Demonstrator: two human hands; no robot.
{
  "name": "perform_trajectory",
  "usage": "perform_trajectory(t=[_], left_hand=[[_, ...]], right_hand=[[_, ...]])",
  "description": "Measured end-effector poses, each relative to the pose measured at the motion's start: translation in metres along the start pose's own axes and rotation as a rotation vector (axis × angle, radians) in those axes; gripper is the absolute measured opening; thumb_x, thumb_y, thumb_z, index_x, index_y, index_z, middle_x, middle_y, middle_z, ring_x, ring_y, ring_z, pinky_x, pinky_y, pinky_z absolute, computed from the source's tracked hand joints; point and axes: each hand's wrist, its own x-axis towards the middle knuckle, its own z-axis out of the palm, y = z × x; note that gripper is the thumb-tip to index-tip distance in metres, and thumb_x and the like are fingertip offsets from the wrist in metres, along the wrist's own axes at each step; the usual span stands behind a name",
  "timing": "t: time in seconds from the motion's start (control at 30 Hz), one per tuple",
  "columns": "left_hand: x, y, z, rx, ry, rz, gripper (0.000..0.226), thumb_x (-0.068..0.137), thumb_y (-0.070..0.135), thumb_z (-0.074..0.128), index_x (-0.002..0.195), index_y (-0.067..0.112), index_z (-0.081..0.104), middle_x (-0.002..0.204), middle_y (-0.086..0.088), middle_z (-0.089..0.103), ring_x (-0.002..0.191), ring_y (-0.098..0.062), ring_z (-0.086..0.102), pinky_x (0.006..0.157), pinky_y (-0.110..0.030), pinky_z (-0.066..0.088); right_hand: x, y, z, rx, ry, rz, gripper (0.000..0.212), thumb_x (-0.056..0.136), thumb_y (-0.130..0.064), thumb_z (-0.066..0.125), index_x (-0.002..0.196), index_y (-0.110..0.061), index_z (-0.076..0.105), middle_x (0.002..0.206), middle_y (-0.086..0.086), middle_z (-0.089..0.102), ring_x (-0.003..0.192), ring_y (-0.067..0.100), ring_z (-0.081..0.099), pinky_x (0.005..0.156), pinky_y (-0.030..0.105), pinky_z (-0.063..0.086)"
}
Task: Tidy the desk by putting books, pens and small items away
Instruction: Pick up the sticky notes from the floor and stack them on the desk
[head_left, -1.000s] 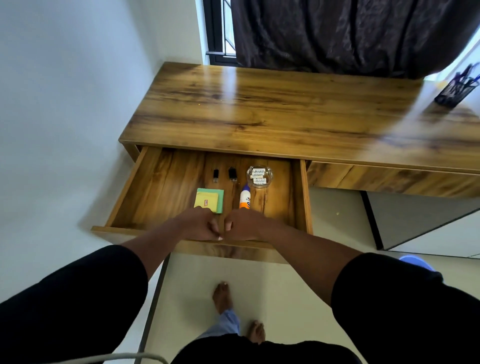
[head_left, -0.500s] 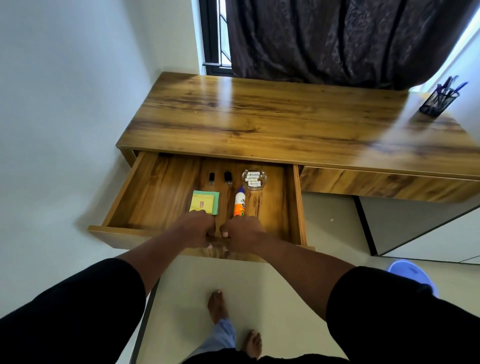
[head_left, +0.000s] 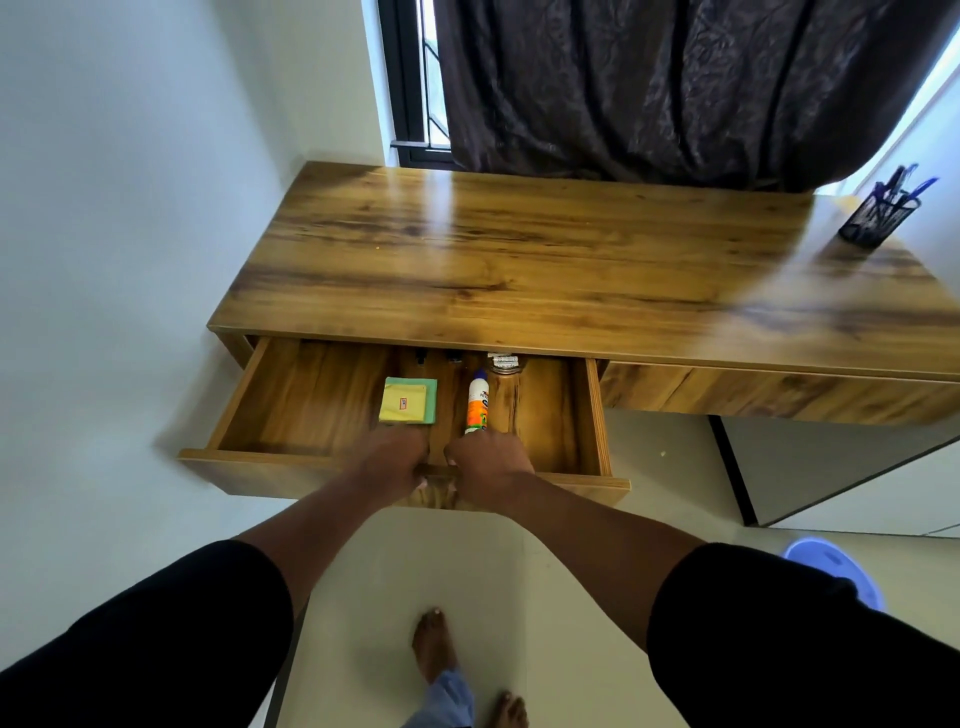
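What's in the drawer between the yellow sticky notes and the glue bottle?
Nothing: in the head view, only bare drawer wood lies between the sticky notes and the glue bottle.

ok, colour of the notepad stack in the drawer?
Yellow pad on top of a green one, seen in the head view.

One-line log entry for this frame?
phase: closing drawer | left hand, right hand: gripping front edge | inside: sticky notes, glue bottle | desk: pen holder

Both hands (head_left: 441, 465) on open drawer (head_left: 291, 465)
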Motion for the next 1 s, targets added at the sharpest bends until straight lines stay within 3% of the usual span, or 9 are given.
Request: perform_trajectory(t=[0.13, 0.3, 0.47, 0.6, 0.8, 0.9, 1.0], left_hand=[[0.02, -0.007, -0.006, 0.03, 0.065, -0.019, 0.045, 0.087, 0.04, 0.077, 0.125, 0.019, 0.067, 0.122, -0.002, 0.068, 0.112, -0.021, 0.064, 0.087, -0.03, 0.05], [0.052, -0.016, -0.016, 0.168, 0.188, -0.032, 0.097, 0.067, 0.056, 0.086, 0.146, 0.016, 0.046, 0.142, -0.006, 0.048, 0.127, -0.027, 0.051, 0.096, -0.04, 0.051], [0.087, -0.026, -0.023, 0.2, 0.171, -0.012, 0.133, 0.064, 0.06, 0.087, 0.162, 0.007, 0.014, 0.166, -0.013, 0.02, 0.155, -0.033, 0.018, 0.126, -0.048, 0.02], [0.11, -0.031, -0.028, 0.21, 0.115, 0.005, 0.135, 0.072, 0.063, 0.081, 0.163, 0.007, -0.002, 0.171, -0.013, 0.0, 0.159, -0.031, -0.001, 0.129, -0.048, 0.007], [0.138, -0.041, -0.038, 0.177, 0.027, 0.047, 0.138, 0.069, 0.065, 0.082, 0.163, 0.008, -0.002, 0.172, -0.012, -0.002, 0.159, -0.029, -0.002, 0.129, -0.045, 0.007], [0.147, -0.042, -0.043, 0.15, -0.017, 0.063, 0.136, 0.07, 0.061, 0.083, 0.163, 0.01, -0.001, 0.172, -0.011, -0.002, 0.159, -0.027, 0.0, 0.129, -0.043, 0.01], [0.152, -0.042, -0.048, 0.138, -0.046, 0.061, 0.129, 0.073, 0.057, 0.084, 0.164, 0.011, 0.004, 0.172, -0.01, 0.002, 0.159, -0.026, 0.006, 0.125, -0.04, 0.021]], right_hand=[[0.02, 0.015, -0.007, 0.029, 0.125, 0.019, 0.043, 0.087, -0.036, 0.08, 0.124, -0.023, 0.063, 0.119, 0.006, 0.066, 0.112, 0.026, 0.061, 0.084, 0.041, 0.055], [0.047, 0.038, -0.013, 0.013, 0.204, 0.059, 0.086, 0.075, -0.057, 0.082, 0.145, -0.025, 0.043, 0.144, 0.009, 0.045, 0.135, 0.031, 0.038, 0.108, 0.048, 0.04], [0.077, 0.054, -0.021, 0.01, 0.17, 0.13, 0.12, 0.068, -0.067, 0.082, 0.16, -0.022, 0.018, 0.162, 0.012, 0.02, 0.153, 0.035, 0.016, 0.121, 0.055, 0.025], [0.097, 0.061, -0.024, -0.002, 0.14, 0.145, 0.129, 0.069, -0.069, 0.082, 0.163, -0.02, 0.008, 0.167, 0.014, 0.008, 0.157, 0.037, 0.005, 0.125, 0.057, 0.017], [0.123, 0.076, -0.028, -0.014, 0.074, 0.112, 0.135, 0.069, -0.073, 0.079, 0.164, -0.016, 0.002, 0.171, 0.014, 0.002, 0.159, 0.036, -0.001, 0.128, 0.052, 0.01], [0.13, 0.08, -0.031, -0.015, 0.049, 0.092, 0.13, 0.07, -0.076, 0.075, 0.163, -0.015, 0.01, 0.169, 0.014, 0.01, 0.157, 0.036, 0.007, 0.128, 0.051, 0.015], [0.135, 0.083, -0.039, -0.03, 0.076, 0.048, 0.117, 0.068, -0.081, 0.071, 0.155, -0.015, 0.029, 0.157, 0.014, 0.032, 0.144, 0.035, 0.032, 0.119, 0.049, 0.034]])
